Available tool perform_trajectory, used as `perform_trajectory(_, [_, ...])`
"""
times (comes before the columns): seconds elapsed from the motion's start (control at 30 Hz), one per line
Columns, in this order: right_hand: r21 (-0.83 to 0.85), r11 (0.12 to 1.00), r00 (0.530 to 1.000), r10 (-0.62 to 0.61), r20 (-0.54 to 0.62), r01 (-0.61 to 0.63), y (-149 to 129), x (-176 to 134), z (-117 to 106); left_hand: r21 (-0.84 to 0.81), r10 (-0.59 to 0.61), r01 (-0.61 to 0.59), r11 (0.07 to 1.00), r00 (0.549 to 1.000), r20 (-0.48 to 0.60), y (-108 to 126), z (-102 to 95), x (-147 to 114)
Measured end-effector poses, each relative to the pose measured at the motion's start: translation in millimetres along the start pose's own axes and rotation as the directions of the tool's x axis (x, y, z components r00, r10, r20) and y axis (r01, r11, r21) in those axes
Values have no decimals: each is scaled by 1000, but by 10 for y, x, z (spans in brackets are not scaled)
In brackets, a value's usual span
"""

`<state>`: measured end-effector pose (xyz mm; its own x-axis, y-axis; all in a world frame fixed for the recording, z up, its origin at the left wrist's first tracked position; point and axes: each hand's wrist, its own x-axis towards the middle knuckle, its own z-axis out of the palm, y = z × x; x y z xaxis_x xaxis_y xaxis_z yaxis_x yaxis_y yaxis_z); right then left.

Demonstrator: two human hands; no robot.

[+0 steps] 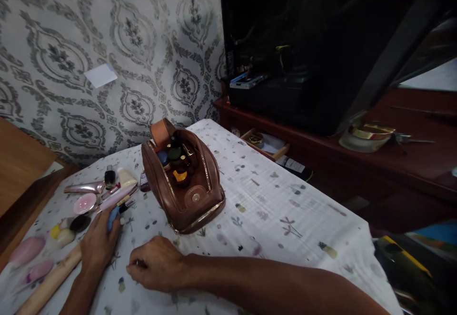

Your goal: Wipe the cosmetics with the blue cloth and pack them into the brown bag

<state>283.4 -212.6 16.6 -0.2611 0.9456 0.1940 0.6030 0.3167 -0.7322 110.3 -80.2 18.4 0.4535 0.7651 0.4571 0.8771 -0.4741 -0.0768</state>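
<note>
A brown leather cosmetic bag (210, 196) stands unzipped on the patterned white cloth, with several small bottles and jars inside, one with an orange label (180, 177). To the left of the bag, my left hand (98, 241) reaches in among loose cosmetics. Its thumb and fingers are closed on a small blue item (113, 218) whose kind I cannot make out. Just beyond its fingertips are a pale pink tube (117, 198) and a dark slim stick (125, 205). In front of the bag, my right hand (155, 263) rests with fingers curled, nothing visible in it.
Around my left hand lie a round pink jar (84, 203), a black-capped bottle (110, 177), a cream tube (126, 178), a metallic pink tube (83, 188) and a wooden stick (53, 277). A dark red desk (357, 177) with a large black case (303, 67) stands at right.
</note>
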Motion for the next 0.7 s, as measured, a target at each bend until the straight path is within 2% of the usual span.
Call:
perform_trajectory(0.2, [187, 981, 998, 55, -30, -49, 9, -11, 1, 18, -12, 12, 1000, 1000, 7, 43, 22, 28])
perform_trajectory(0.37, [370, 926, 993, 106, -49, -81, 32, 6, 45, -2, -27, 27, 1000, 999, 19, 70, 12, 13])
perform_trajectory(0.53, [607, 775, 978, 209, 14, -174, 40, 43, 82, -29, -46, 47, 998, 998, 39, 82, -1, 18])
perform_trajectory(0.7, [728, 598, 924, 358, 132, -336, -32, 233, 30, -95, -66, 70, 993, 996, 55, 79, -19, 17])
